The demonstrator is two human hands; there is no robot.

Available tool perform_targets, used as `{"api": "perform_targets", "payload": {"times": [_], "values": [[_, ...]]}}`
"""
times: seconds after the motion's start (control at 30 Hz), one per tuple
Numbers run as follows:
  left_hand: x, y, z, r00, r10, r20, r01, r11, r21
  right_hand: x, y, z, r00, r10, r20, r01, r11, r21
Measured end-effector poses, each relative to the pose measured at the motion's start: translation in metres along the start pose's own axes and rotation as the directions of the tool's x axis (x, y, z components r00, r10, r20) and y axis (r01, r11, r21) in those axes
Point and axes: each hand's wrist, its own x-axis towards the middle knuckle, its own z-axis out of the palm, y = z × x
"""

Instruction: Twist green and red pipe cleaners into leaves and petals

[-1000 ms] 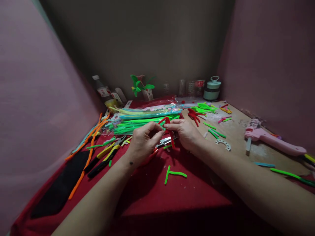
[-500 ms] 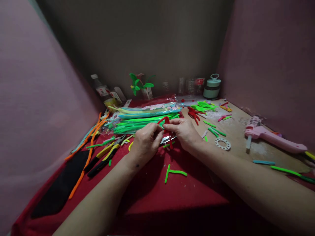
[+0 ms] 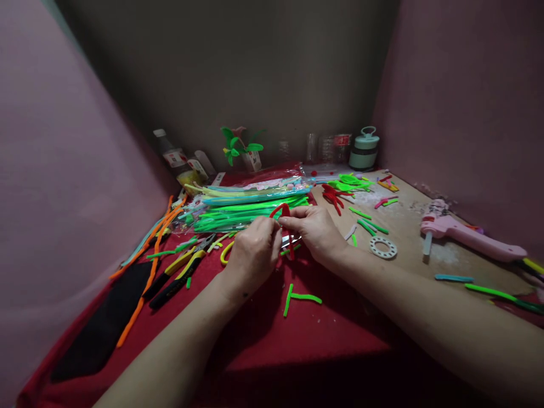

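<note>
A red pipe cleaner (image 3: 286, 211), bent into a loop with one end hanging down, is held between my two hands over the middle of the table. My left hand (image 3: 258, 245) is closed, its thumb and fingers pinching the pipe cleaner's left part. From the other side my right hand (image 3: 315, 228) pinches it between thumb and forefinger. Scissors with yellow handles (image 3: 226, 253) lie beneath, mostly covered by my left hand. Two short green pipe cleaner pieces (image 3: 304, 297) rest on the red cloth in front of my hands.
Bagged pipe cleaners (image 3: 255, 198) lie beyond my hands. To the left are pliers (image 3: 182, 272), orange pipe cleaners (image 3: 140, 306) and a black cloth (image 3: 100, 326). On the right board sit a pink glue gun (image 3: 471, 235), a white ring (image 3: 383, 247) and red pieces (image 3: 334, 198). Bottles (image 3: 172, 156) stand behind.
My left hand has turned over and rolled inward, its back now facing up more. The red pipe cleaner's dangling end has shifted slightly left. My right hand keeps its pinch.
</note>
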Motion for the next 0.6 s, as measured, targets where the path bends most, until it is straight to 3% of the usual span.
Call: {"api": "perform_targets", "payload": {"times": [0.2, 0.6], "values": [[0.0018, -0.0012, -0.0037, 0.999, -0.016, -0.038, 0.017, 1.0, 0.012, 0.0019, -0.0007, 0.0002, 0.997, 0.051, 0.052, -0.054, 0.997, 0.062], [0.0012, 0.0015, -0.0045, 0.999, -0.044, -0.016, 0.043, 0.998, -0.041, 0.0022, -0.0023, 0.0003, 0.997, -0.003, 0.072, 0.008, 0.998, -0.069]]}}
